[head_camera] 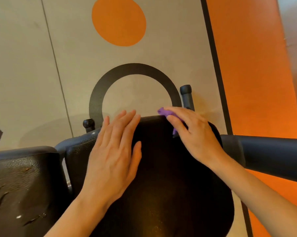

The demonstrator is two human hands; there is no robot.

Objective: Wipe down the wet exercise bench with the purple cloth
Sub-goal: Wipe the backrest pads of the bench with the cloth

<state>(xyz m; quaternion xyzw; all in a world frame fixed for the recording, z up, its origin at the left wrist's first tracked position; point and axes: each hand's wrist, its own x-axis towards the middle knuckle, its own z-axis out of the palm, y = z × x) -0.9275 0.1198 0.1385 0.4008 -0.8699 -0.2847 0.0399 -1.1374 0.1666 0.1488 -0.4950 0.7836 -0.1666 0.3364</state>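
Note:
The black padded exercise bench (163, 168) fills the lower middle of the head view, its far end rounded. My left hand (113, 153) lies flat on the bench's left side, fingers straight and together. My right hand (193, 134) presses the purple cloth (164, 112) onto the far right corner of the pad. Most of the cloth is hidden under the palm; a corner sticks out past the fingertips and a strip shows below the thumb.
Another black pad (24, 182) with wet streaks and droplets sits at the left. A dark padded roller (270, 154) juts in from the right. Frame feet with rubber caps (186, 90) stand on the beige floor, which has an orange dot (118, 21) and a black ring.

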